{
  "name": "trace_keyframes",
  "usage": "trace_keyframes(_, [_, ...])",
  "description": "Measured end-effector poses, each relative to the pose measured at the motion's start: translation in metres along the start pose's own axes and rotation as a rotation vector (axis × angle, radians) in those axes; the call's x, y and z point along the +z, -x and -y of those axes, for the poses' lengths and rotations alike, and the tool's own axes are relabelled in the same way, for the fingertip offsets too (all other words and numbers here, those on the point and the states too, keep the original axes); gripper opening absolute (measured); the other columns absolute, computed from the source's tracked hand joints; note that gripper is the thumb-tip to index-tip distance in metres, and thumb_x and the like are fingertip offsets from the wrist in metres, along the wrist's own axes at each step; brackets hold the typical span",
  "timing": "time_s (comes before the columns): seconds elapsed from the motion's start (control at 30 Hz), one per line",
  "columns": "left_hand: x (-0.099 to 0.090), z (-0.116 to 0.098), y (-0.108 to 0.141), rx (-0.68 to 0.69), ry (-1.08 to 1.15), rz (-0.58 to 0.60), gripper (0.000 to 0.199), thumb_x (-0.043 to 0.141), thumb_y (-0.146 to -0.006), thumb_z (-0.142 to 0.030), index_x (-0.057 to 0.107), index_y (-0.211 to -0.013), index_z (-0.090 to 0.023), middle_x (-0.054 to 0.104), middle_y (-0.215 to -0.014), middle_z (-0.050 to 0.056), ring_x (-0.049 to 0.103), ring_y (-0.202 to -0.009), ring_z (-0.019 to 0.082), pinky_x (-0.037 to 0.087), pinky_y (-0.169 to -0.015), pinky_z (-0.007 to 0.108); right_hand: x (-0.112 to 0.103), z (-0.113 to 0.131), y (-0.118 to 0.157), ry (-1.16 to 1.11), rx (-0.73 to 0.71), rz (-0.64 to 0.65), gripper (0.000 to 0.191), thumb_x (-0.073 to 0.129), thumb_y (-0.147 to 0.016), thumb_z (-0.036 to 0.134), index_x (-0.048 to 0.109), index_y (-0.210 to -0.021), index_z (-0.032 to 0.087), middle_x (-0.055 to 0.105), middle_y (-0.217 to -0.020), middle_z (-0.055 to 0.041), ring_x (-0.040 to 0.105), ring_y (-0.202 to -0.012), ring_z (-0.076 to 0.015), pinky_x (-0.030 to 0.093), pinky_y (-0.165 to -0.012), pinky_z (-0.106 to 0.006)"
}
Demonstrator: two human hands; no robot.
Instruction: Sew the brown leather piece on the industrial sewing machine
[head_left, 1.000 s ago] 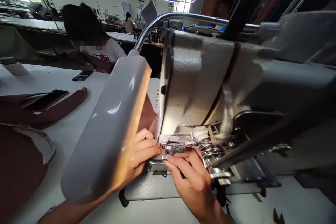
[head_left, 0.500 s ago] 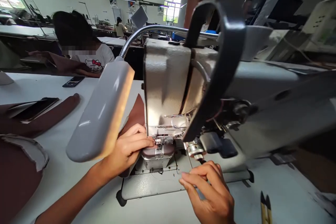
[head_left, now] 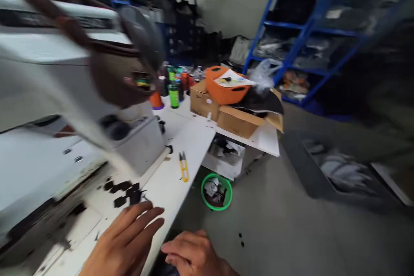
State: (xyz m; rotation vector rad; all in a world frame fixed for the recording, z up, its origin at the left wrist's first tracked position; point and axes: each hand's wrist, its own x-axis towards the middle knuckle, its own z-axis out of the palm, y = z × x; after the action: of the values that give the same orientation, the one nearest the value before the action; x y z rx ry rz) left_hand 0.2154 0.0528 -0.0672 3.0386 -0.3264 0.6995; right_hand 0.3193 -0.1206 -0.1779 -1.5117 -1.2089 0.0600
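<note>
Left hand (head_left: pixel 124 241): flat and spread on the white desk (head_left: pixel 190 138), fingers extended, grasping nothing; fingertips just short of a cluster of small black scraps (head_left: pixel 124 189) lying near the desk's front edge. Right hand (head_left: pixel 194 256): at the bottom of the view, just off the desk edge, fingers curled loosely downward; whether it holds anything cannot be told. Sewing machine (head_left: pixel 64 95): grey-white body, blurred, filling the left side, its base just behind the scraps. Yellow thread snips (head_left: pixel 183 167): lying on the desk to the right of the machine, well apart from both hands. Thread cones (head_left: pixel 171 88): several, assorted colours, standing at the far end of the desk. Cardboard boxes (head_left: pixel 236 118): beside the cones, bearing an orange basket (head_left: pixel 226 88). Green bin (head_left: pixel 216 192): on the floor below the desk edge, holding waste. Blue shelving (head_left: pixel 310 30): against the rear wall, stocked, blurred.
</note>
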Motion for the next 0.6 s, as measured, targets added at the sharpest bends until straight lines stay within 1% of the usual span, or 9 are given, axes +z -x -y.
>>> trace_keyframes(0.07, [0.042,-0.003,-0.045,0.011,0.011,0.057,0.033,0.044,-0.09,-0.011,0.062,-0.116,-0.021,0.055,-0.135,0.0,0.046,-0.126,0.019,0.038,-0.102,0.03,-0.007,-0.026,0.031,0.024,0.112,-0.07,0.01,0.062,-0.086,0.027,0.07,-0.09,0.023,0.073,-0.079,0.0034,0.068,-0.067,-0.01,0.047,-0.067,-0.017])
trace_keyframes(0.13, [0.083,-0.005,-0.074,0.007,-0.041,0.092,0.038,0.042,-0.092,-0.013,0.053,-0.128,-0.015,0.043,-0.145,0.009,0.039,-0.134,0.026,0.036,-0.103,0.038,-0.015,-0.048,0.054,0.033,0.238,-0.087,0.009,0.063,-0.081,0.019,0.071,-0.085,0.022,0.072,-0.074,0.0028,0.068,-0.065,-0.0112,0.047,-0.064,-0.017])
trace_keyframes(0.2, [0.117,-0.002,-0.087,-0.017,-0.099,0.115,0.051,0.041,-0.093,-0.02,0.036,-0.142,-0.008,0.031,-0.151,0.017,0.029,-0.14,0.032,0.03,-0.109,0.046,-0.021,-0.065,0.069,0.024,0.383,-0.09,0.016,0.066,-0.075,0.011,0.073,-0.083,0.023,0.073,-0.074,0.0029,0.068,-0.067,-0.0122,0.047,-0.064,-0.016])
trace_keyframes(0.27, [0.141,0.002,-0.091,-0.06,-0.118,0.135,0.061,0.039,-0.094,-0.025,0.019,-0.15,-0.008,0.027,-0.152,0.019,0.023,-0.143,0.034,0.024,-0.112,0.049,-0.024,-0.082,0.074,0.007,0.527,-0.099,0.021,0.066,-0.073,0.007,0.074,-0.082,0.023,0.073,-0.075,0.0028,0.069,-0.07,-0.0133,0.049,-0.066,-0.017])
trace_keyframes(0.37, [0.159,0.011,-0.092,-0.127,-0.106,0.164,0.065,0.035,-0.095,-0.03,0.009,-0.152,-0.012,0.024,-0.154,0.018,0.021,-0.143,0.035,0.025,-0.112,0.052,-0.018,-0.113,0.065,-0.028,0.713,-0.12,0.02,0.064,-0.077,0.007,0.073,-0.087,0.021,0.074,-0.083,0.0002,0.069,-0.078,-0.0149,0.053,-0.073,-0.023])
trace_keyframes(0.43, [0.162,0.015,-0.094,-0.173,-0.106,0.168,0.066,0.035,-0.094,-0.032,0.009,-0.152,-0.014,0.022,-0.154,0.018,0.021,-0.143,0.037,0.027,-0.111,0.052,-0.01,-0.141,0.047,-0.058,0.786,-0.11,0.016,0.06,-0.084,0.009,0.07,-0.093,0.017,0.072,-0.081,-0.0005,0.068,-0.075,-0.0135,0.055,-0.073,-0.028])
trace_keyframes(0.5, [0.164,0.019,-0.098,-0.205,-0.113,0.164,0.067,0.036,-0.093,-0.032,0.009,-0.152,-0.015,0.023,-0.154,0.017,0.021,-0.143,0.036,0.026,-0.111,0.051,-0.003,-0.177,0.021,-0.068,0.815,-0.101,0.012,0.058,-0.09,0.016,0.067,-0.098,0.013,0.069,-0.077,0.0002,0.066,-0.069,-0.0116,0.056,-0.07,-0.03])
trace_keyframes(0.53, [0.164,0.02,-0.099,-0.216,-0.124,0.162,0.068,0.037,-0.092,-0.031,0.01,-0.152,-0.015,0.023,-0.154,0.016,0.021,-0.143,0.036,0.024,-0.112,0.05,-0.001,-0.195,0.004,-0.055,0.813,-0.109,0.014,0.058,-0.091,0.021,0.065,-0.1,0.013,0.068,-0.082,-0.001,0.066,-0.073,-0.0123,0.056,-0.073,-0.031])
trace_keyframes(0.6, [0.165,0.022,-0.098,-0.222,-0.158,0.16,0.071,0.04,-0.088,-0.028,0.013,-0.152,-0.013,0.023,-0.154,0.015,0.02,-0.143,0.033,0.017,-0.116,0.045,0.002,-0.23,-0.038,-0.022,0.765,-0.13,0.022,0.059,-0.092,0.03,0.062,-0.107,0.014,0.066,-0.1,-0.005,0.064,-0.089,-0.0159,0.055,-0.081,-0.036])
